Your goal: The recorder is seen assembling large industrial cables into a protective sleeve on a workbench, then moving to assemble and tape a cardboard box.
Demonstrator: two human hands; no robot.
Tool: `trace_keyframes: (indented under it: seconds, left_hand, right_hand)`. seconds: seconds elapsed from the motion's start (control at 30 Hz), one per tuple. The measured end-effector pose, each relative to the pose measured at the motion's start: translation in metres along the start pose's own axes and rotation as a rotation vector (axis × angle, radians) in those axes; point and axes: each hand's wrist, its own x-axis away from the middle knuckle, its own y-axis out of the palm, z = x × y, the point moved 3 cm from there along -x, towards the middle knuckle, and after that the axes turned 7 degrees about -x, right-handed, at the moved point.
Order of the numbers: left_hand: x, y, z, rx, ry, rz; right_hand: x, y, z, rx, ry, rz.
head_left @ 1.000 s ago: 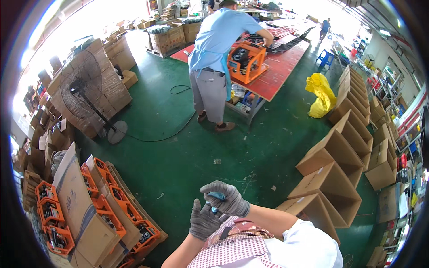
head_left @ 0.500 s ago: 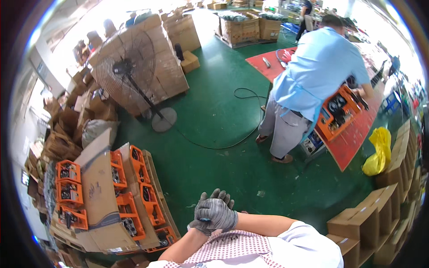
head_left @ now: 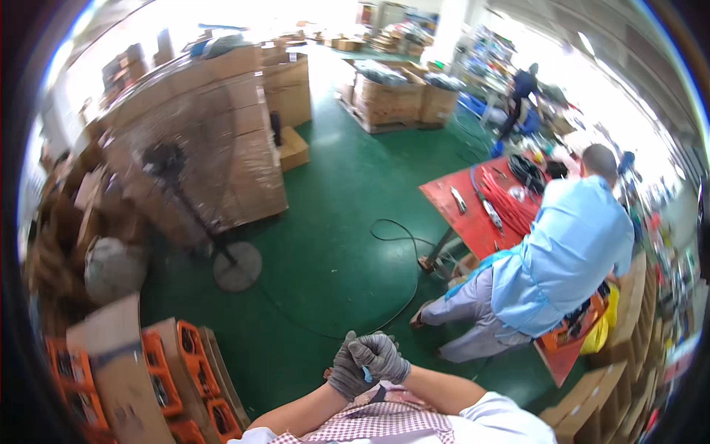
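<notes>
Both my hands wear grey knit gloves and are pressed together in front of my checked apron [head_left: 396, 424]. My left hand [head_left: 346, 376] is closed, its fingers partly hidden against the other hand. Curled over it from the right is my right hand [head_left: 381, 357], also closed. A small light blue bit [head_left: 367, 374] shows between the gloves; what it is I cannot make out.
A person in light blue [head_left: 558, 255] leans over a red worktable [head_left: 451, 189] with tools and red hose. Left are a pedestal fan [head_left: 238, 266], wrapped cartons [head_left: 244, 140] and orange machine units [head_left: 196, 362] between cardboard. A cable [head_left: 399, 314] crosses the green floor.
My view has tilted up and swung, so the worktable and fan sit lower in it. My hands stay together, but the fingers that stuck out before are now curled in.
</notes>
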Motion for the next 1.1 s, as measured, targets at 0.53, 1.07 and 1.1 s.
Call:
trace_keyframes:
  seconds: [0.53, 1.07, 1.1]
  left_hand:
    - [-0.284, 0.133, 0.252, -0.248, 0.211, 0.693]
    - [-0.608, 0.167, 0.487, -0.713, -0.129, -0.191]
    - [-0.629, 0.183, 0.496, -0.895, -0.134, -0.105]
  right_hand:
    - [-0.383, -0.162, 0.01, 0.184, -0.364, 0.214]
    - [-0.612, -0.434, -0.013, 0.948, -0.344, 0.753]
    - [-0.629, -0.452, -0.009, 0.964, -0.325, 0.764]
